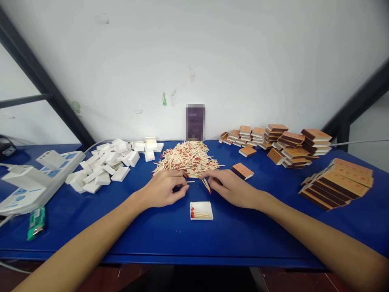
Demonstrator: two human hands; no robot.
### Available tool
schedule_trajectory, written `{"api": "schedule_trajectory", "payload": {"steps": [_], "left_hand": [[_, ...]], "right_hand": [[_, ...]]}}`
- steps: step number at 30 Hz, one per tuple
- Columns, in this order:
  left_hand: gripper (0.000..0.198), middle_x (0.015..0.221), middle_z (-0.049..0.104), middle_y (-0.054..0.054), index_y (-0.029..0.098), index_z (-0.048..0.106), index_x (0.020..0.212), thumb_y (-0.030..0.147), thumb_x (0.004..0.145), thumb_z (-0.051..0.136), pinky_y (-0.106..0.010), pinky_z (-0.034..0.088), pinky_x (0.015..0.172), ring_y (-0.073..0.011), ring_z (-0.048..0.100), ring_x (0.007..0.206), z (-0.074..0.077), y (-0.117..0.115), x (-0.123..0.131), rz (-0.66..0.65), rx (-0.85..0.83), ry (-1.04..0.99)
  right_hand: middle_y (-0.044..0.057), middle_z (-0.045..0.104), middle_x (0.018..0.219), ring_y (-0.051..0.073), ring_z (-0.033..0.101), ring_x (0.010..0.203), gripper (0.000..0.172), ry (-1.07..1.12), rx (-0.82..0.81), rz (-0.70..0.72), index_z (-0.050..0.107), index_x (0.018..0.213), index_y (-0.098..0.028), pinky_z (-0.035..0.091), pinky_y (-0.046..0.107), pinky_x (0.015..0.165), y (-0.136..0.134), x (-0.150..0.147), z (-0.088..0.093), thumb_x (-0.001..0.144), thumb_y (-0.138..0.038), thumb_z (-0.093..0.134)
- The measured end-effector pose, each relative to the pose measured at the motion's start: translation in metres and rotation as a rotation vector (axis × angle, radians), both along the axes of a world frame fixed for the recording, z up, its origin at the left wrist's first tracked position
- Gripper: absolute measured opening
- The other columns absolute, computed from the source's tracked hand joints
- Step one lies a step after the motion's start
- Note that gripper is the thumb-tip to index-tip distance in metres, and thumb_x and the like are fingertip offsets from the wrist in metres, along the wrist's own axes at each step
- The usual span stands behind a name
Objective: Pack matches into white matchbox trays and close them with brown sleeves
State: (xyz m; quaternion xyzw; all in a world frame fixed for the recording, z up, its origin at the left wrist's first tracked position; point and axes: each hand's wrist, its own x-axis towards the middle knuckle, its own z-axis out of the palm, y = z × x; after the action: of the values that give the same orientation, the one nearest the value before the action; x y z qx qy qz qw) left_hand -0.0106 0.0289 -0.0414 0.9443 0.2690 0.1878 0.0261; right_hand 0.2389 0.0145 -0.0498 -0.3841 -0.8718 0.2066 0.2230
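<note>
A heap of matches with red heads lies in the middle of the blue table. At its left front edge is my left hand, fingers curled and thumb tip close to the index fingertip; what they hold, if anything, is hidden. One loose match shows beside those fingertips. On the other side, my right hand has a few matches between thumb and fingers, red heads pointing down. Nearer to me, a white matchbox tray holds several matches, heads at its left end.
White empty trays are piled at the left, by a power strip and a green packet. Brown matchboxes stand stacked at the back right, with another stack nearer. A single matchbox lies behind my right hand.
</note>
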Motion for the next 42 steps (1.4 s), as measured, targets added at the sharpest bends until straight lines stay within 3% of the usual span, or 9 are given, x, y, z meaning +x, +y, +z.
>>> {"api": "schedule_trajectory", "payload": {"steps": [3,7,13,17,27,42], "left_hand": [[0.029,0.071,0.059,-0.002,0.016,0.066,0.080,0.028,0.095,0.044,-0.026,0.041,0.061,-0.0129,0.055,0.065,0.001,0.000,0.000,-0.001,0.002,0.000],[0.026,0.071,0.060,-0.002,0.016,0.066,0.083,0.025,0.095,0.044,-0.025,0.041,0.061,-0.0128,0.054,0.065,0.002,0.000,0.000,-0.016,0.006,-0.002],[0.024,0.073,0.061,-0.002,0.016,0.067,0.085,0.025,0.094,0.046,-0.026,0.042,0.063,-0.0135,0.056,0.067,0.002,0.000,0.000,-0.022,0.009,0.009],[0.026,0.078,0.062,-0.003,0.016,0.070,0.091,0.026,0.095,0.046,-0.026,0.043,0.064,-0.0142,0.059,0.071,0.001,0.000,0.000,-0.003,-0.002,0.009],[0.026,0.065,0.063,0.001,0.019,0.068,0.110,0.026,0.094,0.048,-0.026,0.044,0.062,-0.0132,0.059,0.061,-0.003,0.001,-0.001,-0.007,-0.007,0.020],[0.024,0.067,0.063,0.000,0.019,0.068,0.106,0.025,0.094,0.048,-0.026,0.045,0.064,-0.0132,0.059,0.061,-0.001,0.000,0.000,-0.019,-0.009,0.038]], "right_hand": [[0.005,0.065,0.093,0.018,0.058,0.085,0.032,-0.069,0.096,0.009,0.062,0.113,-0.020,0.044,0.031,0.076,0.003,0.006,-0.002,0.090,-0.009,0.042],[0.006,0.060,0.100,0.018,0.059,0.087,0.028,-0.151,0.114,0.044,0.064,0.112,-0.023,0.045,0.031,0.076,0.005,0.009,-0.005,0.092,-0.013,0.046],[0.004,0.059,0.097,0.017,0.057,0.085,0.014,-0.137,0.104,0.044,0.063,0.099,-0.022,0.044,0.030,0.075,0.004,0.007,-0.003,0.096,-0.024,0.049],[0.004,0.059,0.091,0.016,0.055,0.082,0.014,-0.093,0.093,0.034,0.061,0.091,-0.020,0.042,0.028,0.071,0.002,0.002,-0.004,0.096,-0.027,0.051],[0.002,0.056,0.083,0.015,0.053,0.077,0.014,-0.006,0.049,-0.004,0.063,0.086,-0.019,0.039,0.026,0.064,-0.002,-0.005,-0.007,0.093,-0.029,0.056],[0.000,0.057,0.076,0.013,0.051,0.068,0.015,0.014,0.055,-0.005,0.063,0.082,-0.019,0.038,0.026,0.063,-0.002,-0.005,-0.003,0.092,-0.027,0.056]]}}
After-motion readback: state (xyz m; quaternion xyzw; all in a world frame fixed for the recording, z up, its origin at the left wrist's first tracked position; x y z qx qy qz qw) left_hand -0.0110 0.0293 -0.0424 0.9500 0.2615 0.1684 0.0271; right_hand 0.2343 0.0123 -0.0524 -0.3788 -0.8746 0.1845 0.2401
